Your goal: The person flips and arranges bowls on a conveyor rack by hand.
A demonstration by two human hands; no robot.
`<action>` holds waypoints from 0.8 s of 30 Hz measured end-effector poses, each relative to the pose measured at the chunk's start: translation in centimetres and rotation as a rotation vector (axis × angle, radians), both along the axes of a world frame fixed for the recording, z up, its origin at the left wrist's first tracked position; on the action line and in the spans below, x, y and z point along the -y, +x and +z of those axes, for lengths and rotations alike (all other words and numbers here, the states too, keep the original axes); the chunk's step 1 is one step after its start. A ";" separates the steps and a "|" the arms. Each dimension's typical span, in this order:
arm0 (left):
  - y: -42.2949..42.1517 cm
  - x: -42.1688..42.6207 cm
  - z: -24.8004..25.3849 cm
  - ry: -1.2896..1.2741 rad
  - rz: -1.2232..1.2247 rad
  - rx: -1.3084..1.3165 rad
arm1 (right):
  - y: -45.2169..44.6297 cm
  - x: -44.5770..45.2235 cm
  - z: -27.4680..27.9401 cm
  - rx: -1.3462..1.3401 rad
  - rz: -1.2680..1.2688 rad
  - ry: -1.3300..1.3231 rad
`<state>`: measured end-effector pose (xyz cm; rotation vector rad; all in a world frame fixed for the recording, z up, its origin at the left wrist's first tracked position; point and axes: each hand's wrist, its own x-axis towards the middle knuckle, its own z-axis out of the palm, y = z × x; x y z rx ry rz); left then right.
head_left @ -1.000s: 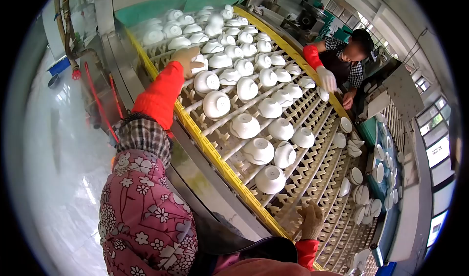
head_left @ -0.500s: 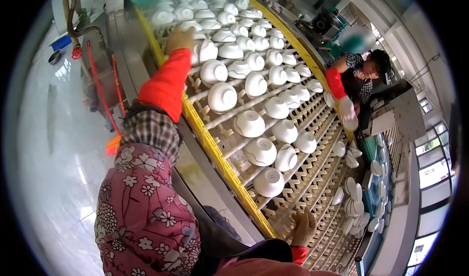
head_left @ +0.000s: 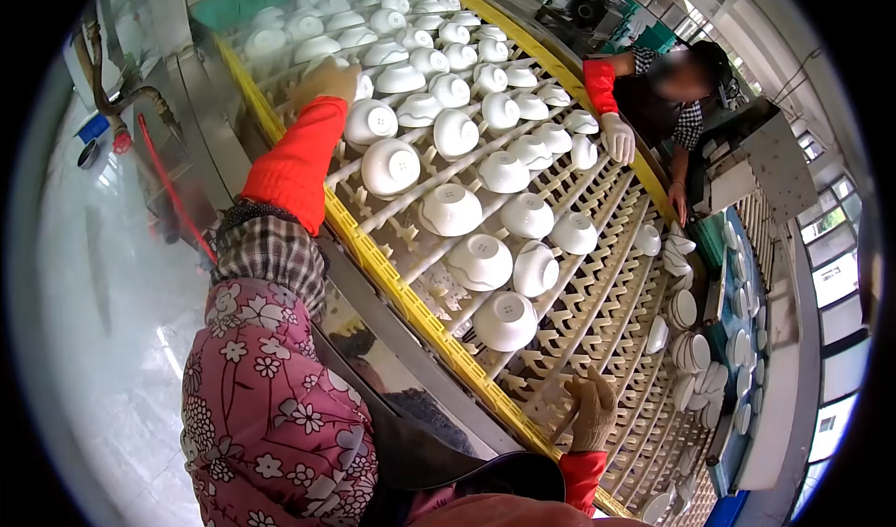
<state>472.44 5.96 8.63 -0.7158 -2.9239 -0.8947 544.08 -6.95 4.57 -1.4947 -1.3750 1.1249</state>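
My left hand, in a tan glove and red sleeve cover, reaches far over the belt with its fingers curled around a white bowl that it partly hides. Rows of upside-down white bowls stand about it; a rounded bowl lies nearest below. My right hand, gloved alike, hovers low over the near part of the slatted conveyor belt. Its fingers are bent but apart, with nothing between them. Closest to it is an upside-down bowl.
A yellow rail edges the belt on my side. Across it a co-worker has one gloved hand beside a bowl. Stacked bowls line the far edge, and a blue-green side belt carries more dishes.
The view has shifted, moving the belt up and left. My left hand has closed in on a bowl. The co-worker's gloved hand has left a bowl at the far edge and reached over the belt.
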 end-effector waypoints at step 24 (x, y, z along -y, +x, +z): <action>-0.5 0.6 0.7 0.509 -0.518 0.139 | -0.8 0.2 1.6 0.095 0.134 -0.029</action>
